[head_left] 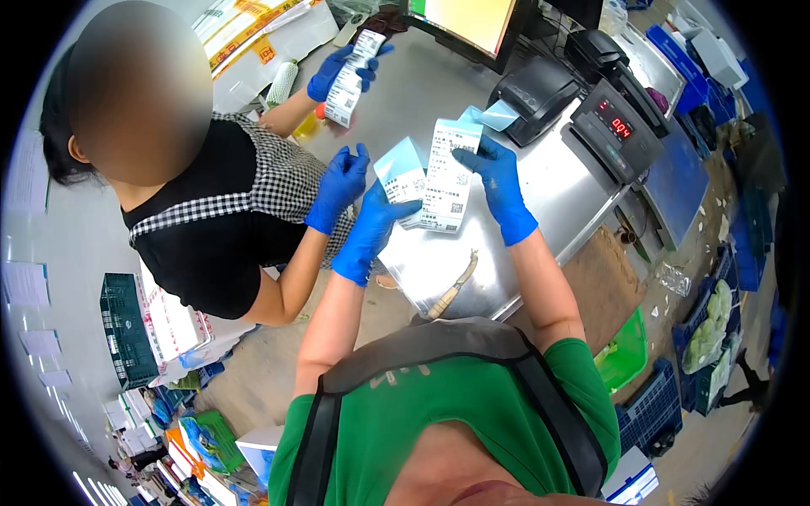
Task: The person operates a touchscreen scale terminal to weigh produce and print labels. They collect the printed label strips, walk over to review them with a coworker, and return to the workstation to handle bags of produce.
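Note:
Both my hands wear blue gloves and hold printed labels above a metal table [540,181]. My left hand [371,223] pinches a label strip [401,173] with blue backing between thumb and fingers. The right hand [498,181] grips a longer label strip [447,190], its thumb across the printed face. These two strips overlap slightly at their edges. Just behind my right hand, a blue-backed strip [501,115] sticks out of a black label printer [540,97]. A tool with a pale wrapped handle [445,301] lies on the table below my hands.
To my left stands a co-worker [211,219] in a checkered apron, holding another label strip [350,84]; their other gloved hand [340,187] is close to mine. A scale display [618,126] reads 0.04. A monitor [472,25] stands at the back, and crates [650,413] sit lower right.

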A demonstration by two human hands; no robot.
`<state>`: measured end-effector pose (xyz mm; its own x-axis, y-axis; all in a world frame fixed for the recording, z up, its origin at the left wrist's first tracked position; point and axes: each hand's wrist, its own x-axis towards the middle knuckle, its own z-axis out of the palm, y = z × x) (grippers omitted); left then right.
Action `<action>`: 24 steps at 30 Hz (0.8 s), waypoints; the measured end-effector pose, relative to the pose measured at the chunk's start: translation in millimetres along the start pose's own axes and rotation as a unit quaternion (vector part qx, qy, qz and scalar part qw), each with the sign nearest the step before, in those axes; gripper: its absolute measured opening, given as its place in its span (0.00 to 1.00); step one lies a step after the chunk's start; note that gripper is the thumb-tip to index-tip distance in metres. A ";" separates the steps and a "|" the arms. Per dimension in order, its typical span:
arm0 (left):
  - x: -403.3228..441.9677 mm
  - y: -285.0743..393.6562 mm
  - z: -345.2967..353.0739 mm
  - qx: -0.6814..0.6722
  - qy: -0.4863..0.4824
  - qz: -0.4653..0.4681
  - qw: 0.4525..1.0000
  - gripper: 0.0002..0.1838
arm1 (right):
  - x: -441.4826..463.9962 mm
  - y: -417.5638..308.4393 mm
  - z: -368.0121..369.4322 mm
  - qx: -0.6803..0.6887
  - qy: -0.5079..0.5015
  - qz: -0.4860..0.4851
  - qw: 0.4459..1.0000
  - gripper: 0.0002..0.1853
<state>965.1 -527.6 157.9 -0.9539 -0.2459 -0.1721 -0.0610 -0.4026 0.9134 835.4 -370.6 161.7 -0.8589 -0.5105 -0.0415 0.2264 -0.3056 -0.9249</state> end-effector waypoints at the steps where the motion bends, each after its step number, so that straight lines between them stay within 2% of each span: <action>1: -3.0 -0.7 -3.2 -0.007 0.005 0.001 1.000 0.32 | 4.2 1.3 0.3 -0.007 0.003 -0.011 1.000 0.17; 6: -32.1 -18.7 -18.3 0.005 0.016 -0.045 0.999 0.30 | 29.4 18.3 0.7 -0.001 0.018 -0.039 0.999 0.17; 10: -59.4 -57.7 -38.0 -0.053 0.056 -0.150 0.986 0.23 | 43.2 31.7 10.2 0.006 0.025 -0.031 0.999 0.17; 13: -78.1 -53.4 -37.3 -0.003 0.086 -0.137 0.987 0.21 | 55.1 51.3 21.8 0.006 0.033 -0.055 0.998 0.17; 17: -87.7 -38.8 -29.6 -0.025 0.115 -0.093 0.989 0.20 | 66.6 62.3 35.5 0.003 0.023 -0.008 1.000 0.13; 19: -90.3 -37.4 -30.2 -0.031 0.116 -0.082 0.989 0.21 | 67.2 62.0 46.9 0.021 0.070 -0.024 0.997 0.13; 24: -96.7 -29.2 -23.9 -0.037 0.104 -0.059 0.992 0.23 | 79.9 72.9 44.9 0.023 0.051 -0.055 0.997 0.14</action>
<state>1066.1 -513.1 139.0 -0.8595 -0.3673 -0.3553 -0.1389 -0.5013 0.8541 804.0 -469.8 107.9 -0.9211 -0.3887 0.0200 0.1462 -0.3931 -0.9078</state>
